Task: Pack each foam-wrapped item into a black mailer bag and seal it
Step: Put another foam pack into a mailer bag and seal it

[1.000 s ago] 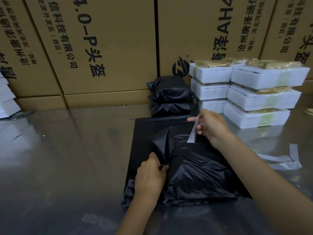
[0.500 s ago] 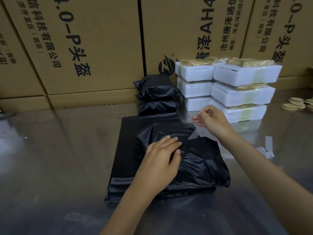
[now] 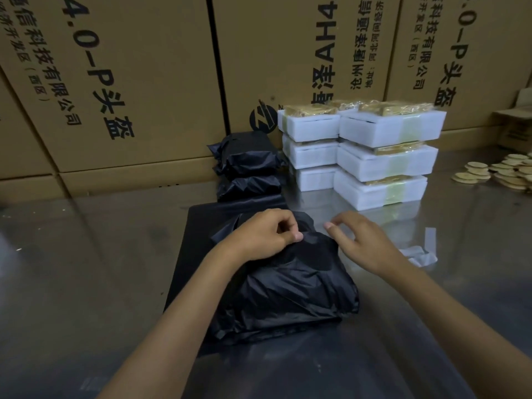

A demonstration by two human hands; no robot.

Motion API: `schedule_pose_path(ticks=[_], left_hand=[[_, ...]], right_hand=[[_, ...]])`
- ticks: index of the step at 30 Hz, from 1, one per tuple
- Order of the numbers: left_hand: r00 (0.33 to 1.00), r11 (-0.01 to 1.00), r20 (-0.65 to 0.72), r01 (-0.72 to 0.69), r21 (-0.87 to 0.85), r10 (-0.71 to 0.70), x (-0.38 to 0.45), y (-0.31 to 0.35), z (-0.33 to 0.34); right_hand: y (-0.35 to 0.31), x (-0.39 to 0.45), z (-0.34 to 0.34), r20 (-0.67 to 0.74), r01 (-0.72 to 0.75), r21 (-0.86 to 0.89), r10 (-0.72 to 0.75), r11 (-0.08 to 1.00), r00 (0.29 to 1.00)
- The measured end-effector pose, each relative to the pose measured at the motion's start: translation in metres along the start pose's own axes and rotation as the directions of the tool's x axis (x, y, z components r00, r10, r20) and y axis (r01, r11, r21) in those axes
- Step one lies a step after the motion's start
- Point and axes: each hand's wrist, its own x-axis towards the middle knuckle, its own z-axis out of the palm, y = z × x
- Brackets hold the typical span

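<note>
The filled black mailer bag [image 3: 290,286] lay on a pile of flat bags [image 3: 198,226] on the bench [image 3: 86,269]. The left hand [image 3: 259,237] pinched its folded flap; the right hand [image 3: 359,243] hovered beside it, fingers loosely spread and empty. Sealing seemed under way; next, the flap likely needed pressing flat.

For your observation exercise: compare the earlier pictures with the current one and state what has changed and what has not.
The right hand let go of the white strip it was peeling and now hovers open at the black mailer bag. The left hand moved from the bag's left edge up to its folded flap. The foam-wrapped items and sealed bags remain stacked.
</note>
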Motion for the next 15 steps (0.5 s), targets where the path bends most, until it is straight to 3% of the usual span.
schedule_pose_path(ticks=[6,15], left_hand=[[0.994,0.982,-0.08,-0.052,0.183,0.068,-0.002,-0.005,0.018],[0.991,0.973,-0.112,-0.05,0.224,0.077,0.001,-0.009,0.025]], right_hand=[[0.038,-0.017,0.007,0.047,-0.044,-0.155,0.052,0.987,0.998],[0.075,-0.033,0.006,0.06,-0.174,-0.267,0.197,0.948,0.979]])
